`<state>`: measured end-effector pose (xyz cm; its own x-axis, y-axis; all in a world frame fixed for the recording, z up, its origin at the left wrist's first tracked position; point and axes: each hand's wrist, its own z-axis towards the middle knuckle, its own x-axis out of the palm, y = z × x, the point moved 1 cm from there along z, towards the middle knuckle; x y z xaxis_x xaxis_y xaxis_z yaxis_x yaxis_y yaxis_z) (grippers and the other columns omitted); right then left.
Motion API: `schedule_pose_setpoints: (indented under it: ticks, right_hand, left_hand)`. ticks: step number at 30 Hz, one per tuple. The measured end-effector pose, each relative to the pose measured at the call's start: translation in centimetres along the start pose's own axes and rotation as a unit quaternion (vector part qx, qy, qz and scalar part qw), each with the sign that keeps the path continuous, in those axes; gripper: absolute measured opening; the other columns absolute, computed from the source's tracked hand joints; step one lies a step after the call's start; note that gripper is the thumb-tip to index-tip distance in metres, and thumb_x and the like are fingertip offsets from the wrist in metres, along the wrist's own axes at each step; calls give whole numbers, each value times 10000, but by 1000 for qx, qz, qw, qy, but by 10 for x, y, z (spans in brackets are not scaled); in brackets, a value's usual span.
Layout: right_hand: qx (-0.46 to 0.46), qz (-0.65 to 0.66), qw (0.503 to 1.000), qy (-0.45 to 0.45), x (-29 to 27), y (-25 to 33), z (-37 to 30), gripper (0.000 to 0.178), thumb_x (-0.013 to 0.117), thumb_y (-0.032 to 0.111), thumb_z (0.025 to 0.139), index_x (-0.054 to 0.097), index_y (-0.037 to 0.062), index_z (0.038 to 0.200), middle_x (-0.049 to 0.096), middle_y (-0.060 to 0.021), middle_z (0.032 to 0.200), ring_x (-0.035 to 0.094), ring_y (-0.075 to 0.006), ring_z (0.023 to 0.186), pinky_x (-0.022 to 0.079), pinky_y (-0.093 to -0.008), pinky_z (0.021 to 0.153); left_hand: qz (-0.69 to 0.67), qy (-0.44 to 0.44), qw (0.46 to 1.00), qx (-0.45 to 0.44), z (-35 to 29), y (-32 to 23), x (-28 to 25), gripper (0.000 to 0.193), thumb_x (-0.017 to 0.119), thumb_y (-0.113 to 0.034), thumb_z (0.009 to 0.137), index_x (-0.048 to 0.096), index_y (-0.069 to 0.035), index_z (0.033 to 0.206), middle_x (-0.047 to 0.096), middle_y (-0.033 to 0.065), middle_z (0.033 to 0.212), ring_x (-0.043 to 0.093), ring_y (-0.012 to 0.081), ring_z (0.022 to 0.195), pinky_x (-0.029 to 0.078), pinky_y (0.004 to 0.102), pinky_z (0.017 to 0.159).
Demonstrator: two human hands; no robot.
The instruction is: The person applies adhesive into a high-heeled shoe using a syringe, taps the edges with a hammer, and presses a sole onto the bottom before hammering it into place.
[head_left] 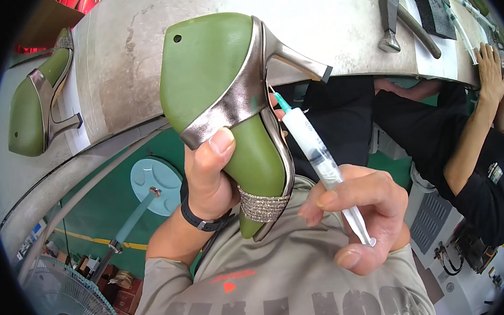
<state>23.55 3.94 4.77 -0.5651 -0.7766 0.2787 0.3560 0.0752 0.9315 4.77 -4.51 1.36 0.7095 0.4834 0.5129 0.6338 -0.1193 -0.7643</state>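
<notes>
Left hand (210, 180) has a full grip on a green high-heeled shoe (225, 101), thumb pressed on the sole, held up in front of the counter (324, 20) edge. Sole faces the camera; long axis runs roughly vertical, tilted a bit: heel end up, toe end down toward the chest. Metallic stiletto heel (298, 59) sticks out to the upper right. Glitter strap (262, 206) sits near the toe.

Right hand (362, 217) is closed around a syringe (321, 156), thumb at the plunger end. Syringe axis is diagonal, teal needle tip (280, 101) pointing up-left, right at the shoe's silver edge band (contact too fine to tell).

Second matching shoe (38, 104) lies on the counter at far left. A hammer (399, 21) rests at upper right, near another person's arm (475, 126).
</notes>
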Motion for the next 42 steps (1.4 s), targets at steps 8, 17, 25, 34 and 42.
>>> schedule_pose_setpoints:
  ticks: [8, 17, 25, 34, 42]
  right_hand:
    - [12, -31, 999, 12, -4, -1, 5, 412, 816, 97, 764, 668, -104, 1092, 733, -176, 860, 624, -151, 600, 515, -254, 512]
    - [48, 55, 997, -28, -11, 0, -5, 341, 800, 73, 752, 690, -105, 1022, 739, -177, 849, 582, -138, 567, 478, -248, 492]
    - [91, 150, 982, -66, -17, 0, -12, 359, 790, 142, 819, 684, -115, 1047, 725, -186, 834, 613, -154, 587, 507, -256, 517]
    - [132, 215, 966, -56, -29, -4, -15, 390, 764, 209, 872, 674, -100, 1092, 711, -176, 889, 668, -181, 680, 535, -276, 549]
    - [121, 240, 961, -62, -29, -10, -19, 383, 754, 212, 886, 668, -91, 1104, 704, -170, 953, 666, -187, 707, 539, -280, 562]
  left_hand:
    - [12, -2, 1000, -12, 0, -1, 2, 976, 584, -642, 889, 369, 56, 1535, 557, 295, 1411, 627, 351, 1243, 582, 455, 987]
    - [2, -31, 999, -10, 1, 0, 7, 980, 589, -651, 886, 377, 50, 1536, 566, 305, 1396, 631, 365, 1236, 574, 453, 993]
    - [-7, -57, 998, -13, -1, -2, 10, 1001, 572, -670, 883, 373, 59, 1539, 579, 316, 1386, 635, 371, 1228, 553, 455, 1020]
    - [-49, -42, 997, -31, -1, -3, 8, 986, 638, -601, 828, 422, 96, 1491, 580, 250, 1410, 691, 306, 1113, 588, 411, 939]
    - [-40, -38, 998, -23, 0, -2, 6, 992, 626, -618, 836, 419, 97, 1492, 571, 251, 1422, 688, 306, 1121, 585, 408, 946]
